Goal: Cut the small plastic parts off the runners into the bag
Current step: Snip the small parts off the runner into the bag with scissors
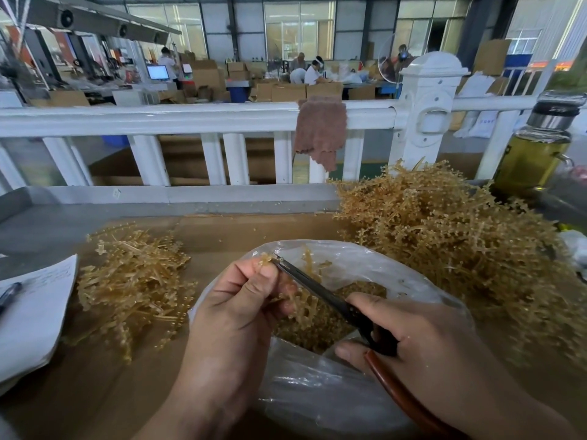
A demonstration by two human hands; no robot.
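The left hand (235,312) pinches a branched amber plastic runner (301,304) between thumb and curled fingers, while the right hand (422,338) grips black-handled scissors (317,289), blade tips up at the left thumb, both over an open clear plastic bag (317,395) holding small amber cut parts (320,331). A big heap of runners (444,242) lies right of it, a smaller heap (133,281) left, beside white paper (31,312) with a pen (9,295). The cardboard-covered tabletop (95,392) ends at a white railing (158,117) with a draped brown cloth (320,128); beyond is a factory hall.

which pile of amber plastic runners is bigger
The amber plastic runner heap on the right, beside the yellow glass bottle; the left heap is lower and sparser.
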